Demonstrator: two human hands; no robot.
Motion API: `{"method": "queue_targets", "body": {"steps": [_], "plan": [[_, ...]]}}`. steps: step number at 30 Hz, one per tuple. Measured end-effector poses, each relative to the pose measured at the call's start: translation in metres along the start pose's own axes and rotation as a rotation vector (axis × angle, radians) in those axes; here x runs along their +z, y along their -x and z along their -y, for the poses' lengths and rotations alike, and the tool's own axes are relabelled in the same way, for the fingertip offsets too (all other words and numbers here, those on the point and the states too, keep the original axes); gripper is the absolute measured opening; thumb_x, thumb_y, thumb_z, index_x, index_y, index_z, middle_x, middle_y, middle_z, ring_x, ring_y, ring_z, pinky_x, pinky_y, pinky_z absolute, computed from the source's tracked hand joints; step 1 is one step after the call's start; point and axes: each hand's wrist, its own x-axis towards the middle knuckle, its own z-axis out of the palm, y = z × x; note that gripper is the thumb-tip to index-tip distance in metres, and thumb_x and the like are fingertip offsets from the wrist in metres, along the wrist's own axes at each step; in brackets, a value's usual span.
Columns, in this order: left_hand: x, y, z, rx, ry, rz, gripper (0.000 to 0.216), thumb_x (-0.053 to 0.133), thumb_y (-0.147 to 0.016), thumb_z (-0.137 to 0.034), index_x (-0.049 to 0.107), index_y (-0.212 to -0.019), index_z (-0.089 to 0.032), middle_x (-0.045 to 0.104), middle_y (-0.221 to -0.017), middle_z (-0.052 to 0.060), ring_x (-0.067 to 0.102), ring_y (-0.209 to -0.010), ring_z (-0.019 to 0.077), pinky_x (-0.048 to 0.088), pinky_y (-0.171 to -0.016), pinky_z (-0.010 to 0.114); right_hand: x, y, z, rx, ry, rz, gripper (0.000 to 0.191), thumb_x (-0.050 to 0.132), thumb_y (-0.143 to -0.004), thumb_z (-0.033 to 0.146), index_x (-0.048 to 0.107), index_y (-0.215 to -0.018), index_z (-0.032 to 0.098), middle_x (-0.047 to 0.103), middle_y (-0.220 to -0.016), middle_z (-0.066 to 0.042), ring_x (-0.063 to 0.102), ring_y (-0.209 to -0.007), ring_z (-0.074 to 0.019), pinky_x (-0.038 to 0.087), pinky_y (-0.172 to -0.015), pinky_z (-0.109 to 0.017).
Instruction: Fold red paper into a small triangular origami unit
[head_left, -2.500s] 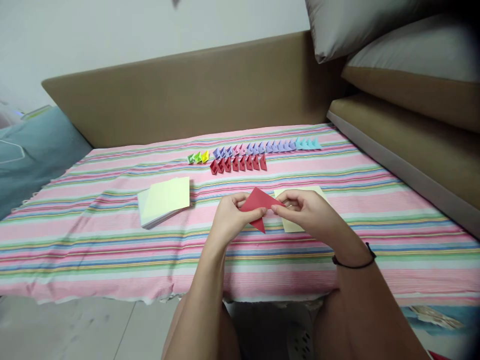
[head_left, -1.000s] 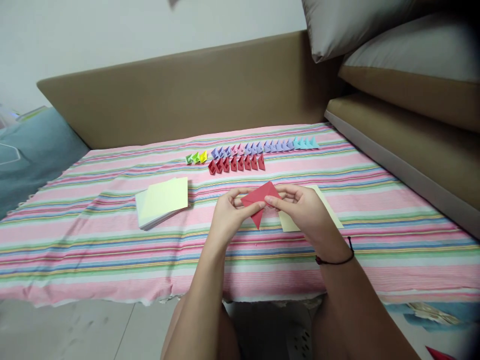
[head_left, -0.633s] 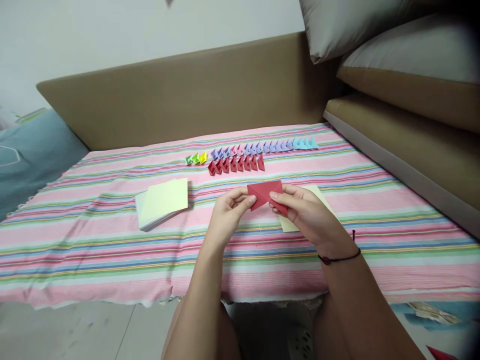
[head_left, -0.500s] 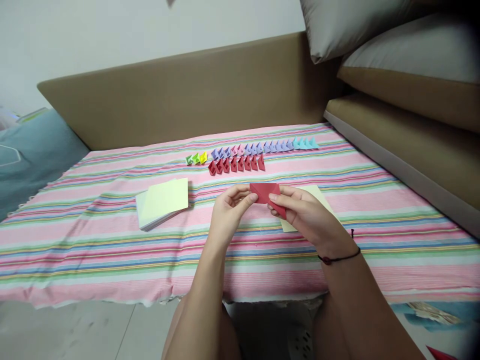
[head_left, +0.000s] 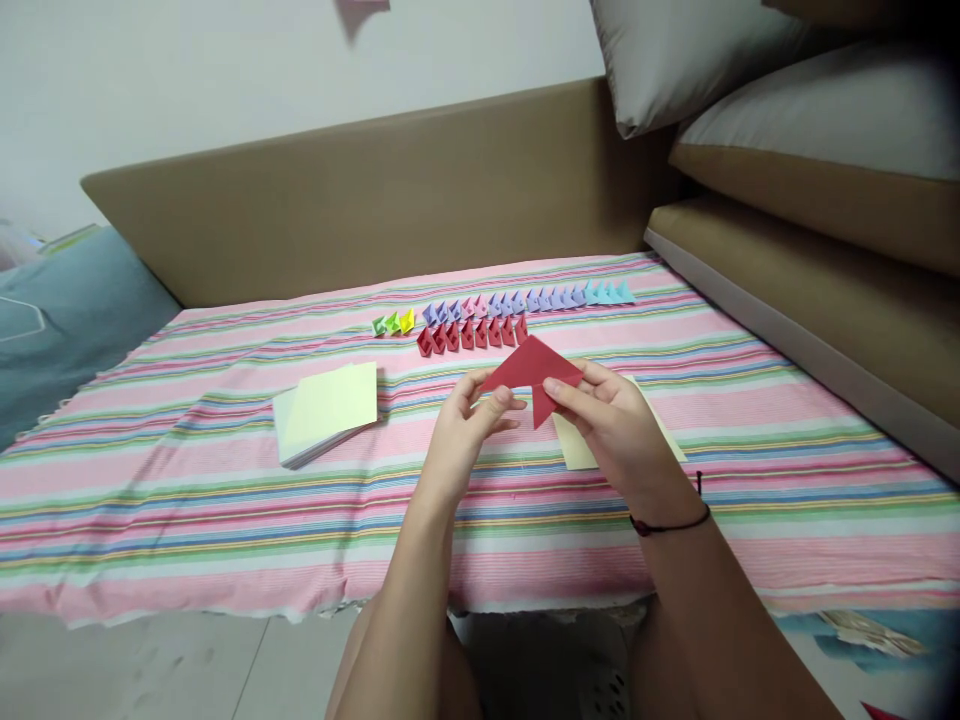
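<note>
Between my hands, above the striped cloth, is a red sheet of origami paper [head_left: 531,362] folded into a triangle, with a narrow flap pointing down from its lower edge. My right hand [head_left: 600,410] pinches the right side, thumb on the front near the flap. The left corner rests in the fingers of my left hand [head_left: 480,410], whose thumb lies just below the paper's edge. Under my right hand lies a pale yellow sheet [head_left: 576,447], partly covered. Beyond the paper stands a row of small red folded paper pieces [head_left: 469,335].
Behind the red row runs a longer row of purple, pink and blue folded pieces [head_left: 555,298], with green and yellow ones [head_left: 393,323] to its left. A stack of pale paper [head_left: 330,405] lies at left. Cushions [head_left: 810,240] are piled at right on the striped cloth [head_left: 225,500].
The red paper has gone from a folded strip with a slanted right end to a triangle with its peak up and a flap hanging. My left thumb has come off its front face.
</note>
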Motion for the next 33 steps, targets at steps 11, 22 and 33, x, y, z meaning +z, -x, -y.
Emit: {"method": "queue_targets", "body": {"steps": [11, 22, 33], "plan": [[-0.002, 0.002, 0.004, 0.43, -0.596, -0.143, 0.009, 0.066, -0.078, -0.028, 0.072, -0.075, -0.023, 0.07, -0.082, 0.004, 0.062, -0.079, 0.018, 0.048, -0.064, 0.027, -0.014, -0.003, 0.002, -0.226, 0.492, -0.028, 0.027, 0.074, -0.07, 0.03, 0.066, -0.095, 0.022, 0.065, -0.099, -0.004, 0.06, -0.081, -0.0171, 0.05, -0.072, -0.032], [-0.003, 0.0, 0.002, 0.329, -0.347, -0.039, 0.049, 0.071, -0.071, -0.027, 0.058, -0.119, -0.027, 0.053, -0.128, 0.01, 0.064, -0.081, 0.0152, 0.051, -0.058, 0.02, -0.025, 0.002, 0.015, -0.511, 0.559, 0.102, 0.007, 0.065, -0.08, 0.021, 0.068, -0.085, 0.025, 0.066, -0.1, -0.006, 0.06, -0.101, -0.0221, 0.048, -0.091, -0.04], [-0.003, 0.002, -0.002, 0.26, -0.113, -0.023, 0.011, 0.073, -0.072, -0.027, 0.074, -0.08, -0.02, 0.067, -0.104, 0.007, 0.061, -0.102, 0.0213, 0.051, -0.086, 0.03, -0.031, 0.005, 0.021, -0.532, 0.659, 0.169, 0.004, 0.067, -0.079, 0.026, 0.07, -0.081, 0.027, 0.067, -0.106, -0.006, 0.06, -0.104, -0.0245, 0.048, -0.091, -0.043]]}}
